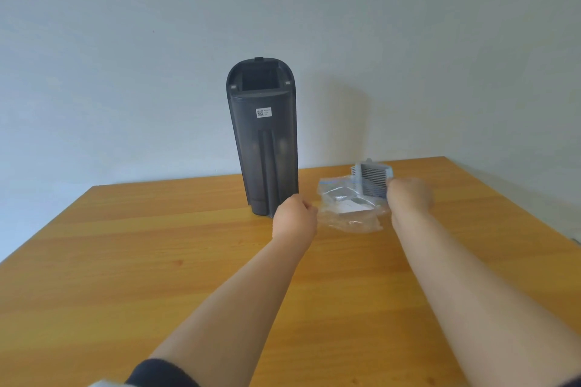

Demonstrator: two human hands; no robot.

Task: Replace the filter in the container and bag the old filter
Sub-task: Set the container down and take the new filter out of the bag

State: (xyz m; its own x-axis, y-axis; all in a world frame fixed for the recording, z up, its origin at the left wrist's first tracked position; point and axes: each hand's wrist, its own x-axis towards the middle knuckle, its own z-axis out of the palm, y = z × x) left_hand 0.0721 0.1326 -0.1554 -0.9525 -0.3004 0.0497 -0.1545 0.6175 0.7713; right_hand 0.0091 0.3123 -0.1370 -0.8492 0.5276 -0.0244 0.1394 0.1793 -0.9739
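A tall dark grey container (pixel 263 138) stands upright on the wooden table (pixel 125 261), its top opening showing an empty slot. To its right lies a crumpled clear plastic bag (pixel 349 214) with a grey flat part inside. My right hand (pixel 408 195) grips a pleated grey filter (pixel 372 179) and holds it upright at the bag's far right end. My left hand (pixel 295 214) is closed beside the container's base, pinching the bag's left edge.
A pale wall (pixel 125 41) rises right behind the table's far edge. The table's right edge (pixel 515 220) runs diagonally past my right arm. The wood between my forearms and to the left is bare.
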